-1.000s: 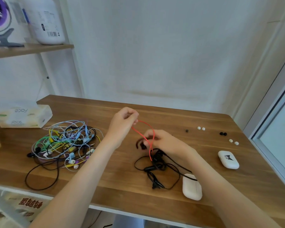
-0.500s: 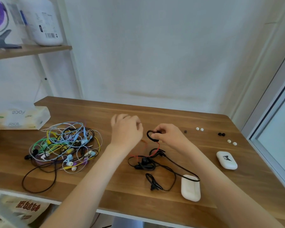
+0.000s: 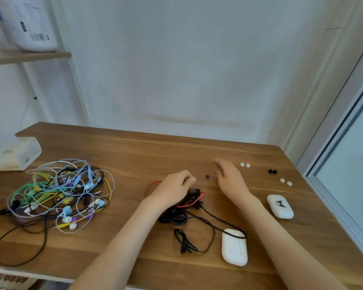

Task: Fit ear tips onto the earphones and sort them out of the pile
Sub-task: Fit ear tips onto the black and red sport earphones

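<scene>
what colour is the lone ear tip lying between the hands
Dark, black or dark brown, seen in the head view.

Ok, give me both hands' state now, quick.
Left hand: curled, resting on the red and black earphone cable; grip cannot be told.
Right hand: open, holding nothing.

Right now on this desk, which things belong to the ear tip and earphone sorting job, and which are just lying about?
Job:
tangled earphone pile
black and red earphones
white ear tips
black ear tips
lone dark tip

Lying about:
tissue pack
plain white case
printed white case
shelf jug
</scene>
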`<action>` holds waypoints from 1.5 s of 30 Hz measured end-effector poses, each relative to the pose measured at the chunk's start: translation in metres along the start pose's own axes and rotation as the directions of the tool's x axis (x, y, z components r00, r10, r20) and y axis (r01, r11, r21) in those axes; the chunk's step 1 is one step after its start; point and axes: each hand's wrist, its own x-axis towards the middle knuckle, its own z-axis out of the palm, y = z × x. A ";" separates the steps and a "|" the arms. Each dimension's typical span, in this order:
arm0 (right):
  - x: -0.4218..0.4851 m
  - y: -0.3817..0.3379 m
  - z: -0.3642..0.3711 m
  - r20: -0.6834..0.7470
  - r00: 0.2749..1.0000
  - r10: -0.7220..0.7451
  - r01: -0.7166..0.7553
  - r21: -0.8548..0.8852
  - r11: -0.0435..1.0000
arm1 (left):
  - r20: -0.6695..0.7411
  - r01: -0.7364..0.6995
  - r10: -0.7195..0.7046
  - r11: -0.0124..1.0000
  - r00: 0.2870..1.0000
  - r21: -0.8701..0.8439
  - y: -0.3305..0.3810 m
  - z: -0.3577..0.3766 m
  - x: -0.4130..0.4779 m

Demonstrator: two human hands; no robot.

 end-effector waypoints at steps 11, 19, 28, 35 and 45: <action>-0.003 0.019 0.015 0.149 0.956 -0.254 0.291 -0.348 0.891 | -0.005 -0.123 0.123 0.992 0.992 -0.028 -0.014 0.004 0.004; -0.011 0.002 0.016 -0.054 0.987 -0.150 0.155 0.100 0.983 | -0.327 -0.080 0.057 0.995 0.943 -0.058 -0.023 0.008 0.008; -0.029 -0.029 0.022 -0.089 0.983 -0.159 0.182 0.482 0.857 | -0.157 -0.016 -0.083 0.840 0.984 -0.543 -0.009 0.004 0.004; -0.034 -0.032 0.019 -0.081 0.955 -0.287 0.288 0.499 0.818 | 0.042 0.061 -0.046 0.839 0.998 -0.540 -0.008 0.002 0.002; -0.032 -0.028 0.021 -0.051 0.975 -0.218 0.218 0.433 0.875 | -0.055 0.033 -0.092 0.752 0.994 -0.658 -0.009 0.002 0.004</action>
